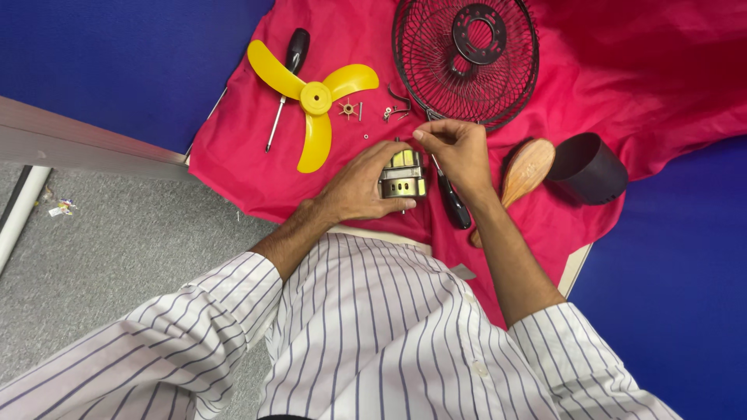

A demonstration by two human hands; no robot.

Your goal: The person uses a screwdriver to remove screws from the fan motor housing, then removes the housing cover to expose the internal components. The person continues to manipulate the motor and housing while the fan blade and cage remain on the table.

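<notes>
My left hand (359, 187) grips a small metal fan motor (405, 176) with a yellowish core, holding it just above the red cloth (622, 85). My right hand (455, 152) hovers over the motor's top, thumb and forefinger pinched together on something too small to make out. A black-handled screwdriver (453, 202) lies under the right wrist, its shaft pointing towards the motor.
A yellow three-blade fan propeller (315, 97) and a second black-handled screwdriver (286, 74) lie at the left of the cloth. Small screws and clips (393, 111) sit near the black wire fan guard (465, 58). A wooden brush (525, 171) and black cylinder (587, 167) lie right.
</notes>
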